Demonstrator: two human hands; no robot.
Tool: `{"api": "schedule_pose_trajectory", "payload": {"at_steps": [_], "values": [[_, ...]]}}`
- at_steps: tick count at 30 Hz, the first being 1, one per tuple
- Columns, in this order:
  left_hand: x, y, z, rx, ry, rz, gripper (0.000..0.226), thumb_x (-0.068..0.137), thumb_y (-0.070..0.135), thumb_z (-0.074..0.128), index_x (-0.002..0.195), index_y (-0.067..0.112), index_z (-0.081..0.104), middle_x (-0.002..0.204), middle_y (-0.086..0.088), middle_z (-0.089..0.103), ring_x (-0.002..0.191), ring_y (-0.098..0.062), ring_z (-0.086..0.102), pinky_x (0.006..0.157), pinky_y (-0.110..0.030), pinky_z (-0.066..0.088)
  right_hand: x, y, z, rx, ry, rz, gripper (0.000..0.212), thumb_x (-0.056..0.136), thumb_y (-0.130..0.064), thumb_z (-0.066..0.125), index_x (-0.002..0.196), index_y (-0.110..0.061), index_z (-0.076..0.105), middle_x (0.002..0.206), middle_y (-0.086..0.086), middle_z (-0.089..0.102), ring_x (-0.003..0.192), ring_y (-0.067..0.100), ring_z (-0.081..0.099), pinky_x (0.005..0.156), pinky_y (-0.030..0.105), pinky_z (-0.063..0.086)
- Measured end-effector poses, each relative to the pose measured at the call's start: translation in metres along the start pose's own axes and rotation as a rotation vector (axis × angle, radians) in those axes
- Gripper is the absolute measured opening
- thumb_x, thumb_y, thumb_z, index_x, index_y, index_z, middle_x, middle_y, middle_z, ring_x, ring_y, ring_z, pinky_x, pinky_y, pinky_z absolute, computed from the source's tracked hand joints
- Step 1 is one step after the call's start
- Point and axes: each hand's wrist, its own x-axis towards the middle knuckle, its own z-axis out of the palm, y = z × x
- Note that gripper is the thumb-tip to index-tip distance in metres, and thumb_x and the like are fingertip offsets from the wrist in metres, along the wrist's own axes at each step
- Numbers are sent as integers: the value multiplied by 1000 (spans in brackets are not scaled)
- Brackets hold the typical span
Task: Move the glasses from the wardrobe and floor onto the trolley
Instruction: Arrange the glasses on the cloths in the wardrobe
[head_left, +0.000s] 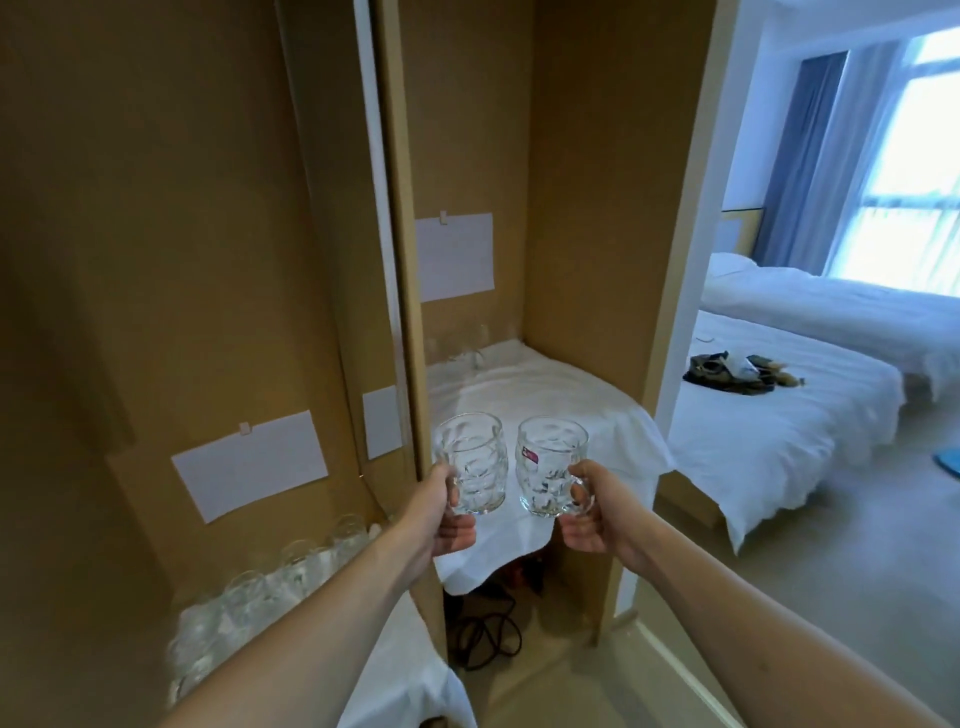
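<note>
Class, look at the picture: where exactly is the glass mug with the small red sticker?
In the head view it is just right of centre, held by its handle in the right hand, beside the left hand's mug and above the white cloth.

Left hand (451, 512), right hand (589, 512) outstretched, fingers curled gripping

Each hand held a clear dimpled glass mug by its handle, upright and side by side, just apart, in front of the open wardrobe (587, 218). The left hand (448, 512) gripped the left mug (474, 457); the right hand (589, 512) gripped the right mug (551, 462), which bore a small red sticker. Behind them a white cloth (550, 395) covered the wardrobe shelf, with more glasses (465, 345) at its back left corner. Another cluster of glasses (270, 582) stood lower left on a white cloth. A bed (779, 426) lay to the right.
</note>
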Motion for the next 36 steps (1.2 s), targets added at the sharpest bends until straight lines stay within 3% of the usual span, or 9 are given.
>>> {"api": "schedule_pose_trajectory", "payload": {"at_steps": [4, 12, 15, 19, 24, 32, 36], "values": [[16, 4, 48, 13, 51, 8, 42, 93, 45, 57, 66, 13, 51, 67, -18, 69, 56, -28, 64, 55, -33, 58, 24, -15, -44, -23, 11, 11, 40, 90, -47, 59, 99, -8, 59, 75, 15, 61, 49, 20, 52, 65, 34, 61], [42, 5, 117, -67, 142, -24, 38, 95, 44, 58, 72, 13, 54, 65, -17, 68, 52, -27, 63, 61, -38, 62, 71, -34, -111, -87, -16, 19, 42, 94, -47, 57, 98, -5, 61, 85, 18, 66, 66, 27, 61, 83, 45, 62], [48, 2, 133, -97, 183, -44, 38, 96, 43, 57, 73, 13, 54, 62, -16, 66, 54, -27, 63, 58, -35, 60, 87, -38, -124, -114, -17, 45, 48, 94, -46, 59, 105, 0, 63, 90, 22, 68, 73, 30, 64, 79, 43, 62], [62, 3, 139, -92, 232, -86, 39, 96, 42, 57, 71, 12, 54, 59, -16, 65, 53, -27, 62, 56, -35, 60, 107, -43, -125, -85, -37, 62, 50, 93, -46, 61, 112, 0, 63, 87, 21, 68, 73, 31, 64, 68, 37, 60], [98, 14, 145, -114, 247, -93, 37, 95, 41, 58, 72, 12, 54, 63, -17, 66, 58, -29, 63, 56, -36, 59, 135, -55, -119, -58, -27, 88, 39, 91, -44, 64, 97, -6, 63, 76, 17, 69, 67, 30, 63, 64, 35, 61], [187, 34, 155, -213, 196, -105, 33, 93, 39, 56, 74, 12, 56, 69, -21, 68, 58, -30, 62, 58, -38, 60, 194, -84, -106, -122, -12, 98, 35, 92, -42, 64, 94, -7, 60, 85, 20, 66, 67, 29, 62, 82, 44, 62], [239, 52, 161, -262, 188, -112, 33, 92, 36, 54, 71, 11, 55, 71, -21, 66, 60, -30, 61, 53, -35, 58, 235, -104, -102, -152, -6, 80, 33, 93, -40, 63, 89, -7, 59, 81, 21, 68, 69, 31, 64, 79, 44, 61]]}}
